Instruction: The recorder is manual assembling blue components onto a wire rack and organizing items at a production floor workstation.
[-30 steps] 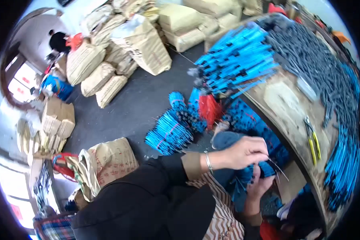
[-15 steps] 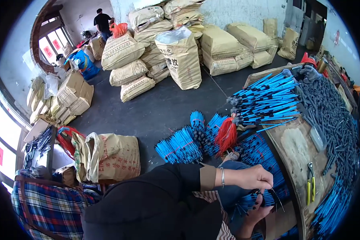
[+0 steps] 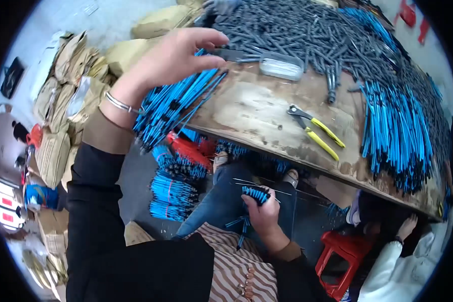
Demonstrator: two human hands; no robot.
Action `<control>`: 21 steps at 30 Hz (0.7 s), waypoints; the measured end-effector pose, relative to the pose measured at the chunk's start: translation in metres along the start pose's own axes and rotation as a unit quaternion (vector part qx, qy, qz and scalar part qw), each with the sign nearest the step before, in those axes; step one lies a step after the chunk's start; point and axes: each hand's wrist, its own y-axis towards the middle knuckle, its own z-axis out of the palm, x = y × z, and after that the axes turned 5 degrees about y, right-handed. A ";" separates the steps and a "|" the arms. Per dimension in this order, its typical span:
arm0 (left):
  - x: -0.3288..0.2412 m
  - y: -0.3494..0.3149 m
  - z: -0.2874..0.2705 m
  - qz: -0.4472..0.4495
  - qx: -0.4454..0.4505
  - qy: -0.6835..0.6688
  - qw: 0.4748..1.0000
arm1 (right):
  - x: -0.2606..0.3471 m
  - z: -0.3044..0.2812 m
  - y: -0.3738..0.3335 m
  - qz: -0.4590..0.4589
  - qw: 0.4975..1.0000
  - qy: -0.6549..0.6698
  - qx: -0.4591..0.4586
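My left hand (image 3: 183, 58), a silver bangle at its wrist, is raised over the far left part of the wooden table. Its thumb and index finger are apart, close to a dark flat piece (image 3: 227, 54) that they do not visibly grip. Below the table edge, over my lap, my right hand (image 3: 265, 214) is closed around a bundle of thin blue rods (image 3: 255, 194). Pale thin strands stick out beside this bundle, and a few loose black-tipped rods (image 3: 240, 226) hang under it. A heap of blue rods (image 3: 173, 103) with black fittings lies under my left forearm.
On the wooden table (image 3: 241, 110) lie yellow-handled pliers (image 3: 317, 131), a clear plastic box (image 3: 281, 66), many dark grey pieces (image 3: 297, 30) and more blue rods (image 3: 397, 133). Bundles (image 3: 171, 196) lie on the floor. A red stool (image 3: 342, 256) and another person's white sleeve (image 3: 392, 272) are at right.
The view has swung toward the table. My left hand has left my right hand and risen over the table, its fingers now apart. The right hand still grips the rods.
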 end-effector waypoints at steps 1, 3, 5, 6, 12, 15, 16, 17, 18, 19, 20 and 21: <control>0.009 0.024 0.006 0.001 -0.018 0.022 1.000 | -0.002 -0.002 0.003 0.005 1.000 -0.003 -0.015; 0.026 0.066 0.022 0.005 -0.035 0.045 0.998 | -0.008 -0.004 0.009 -0.037 0.999 -0.001 0.001; 0.038 0.106 0.050 -0.011 -0.039 0.074 0.996 | -0.013 -0.007 0.015 -0.080 0.997 -0.002 0.018; 0.043 0.124 0.067 -0.004 -0.017 0.098 0.995 | -0.016 -0.008 0.018 -0.076 0.997 -0.003 0.010; 0.084 0.192 0.148 -0.025 -0.017 0.184 0.982 | -0.018 -0.008 0.026 -0.051 0.999 0.014 -0.008; 0.100 0.217 0.170 -0.105 -0.086 0.205 0.969 | -0.016 -0.011 0.028 -0.080 0.997 0.015 -0.018; 0.100 0.222 0.172 -0.102 -0.085 0.204 0.970 | -0.018 -0.012 0.029 -0.079 0.997 0.015 -0.021; 0.102 0.225 0.172 -0.104 -0.092 0.199 0.970 | -0.020 -0.012 0.029 -0.079 0.997 0.014 -0.021; 0.104 0.228 0.171 -0.108 -0.100 0.195 0.970 | -0.022 -0.013 0.029 -0.080 0.997 0.013 -0.020; 0.106 0.230 0.170 -0.111 -0.108 0.190 0.969 | -0.024 -0.013 0.030 -0.080 0.997 0.012 -0.019; 0.109 0.234 0.170 -0.116 -0.116 0.186 0.969 | -0.026 -0.013 0.031 -0.081 0.996 0.012 -0.017; 0.109 0.237 0.170 -0.116 -0.115 0.186 0.969 | -0.027 -0.012 0.031 -0.081 0.997 0.012 -0.016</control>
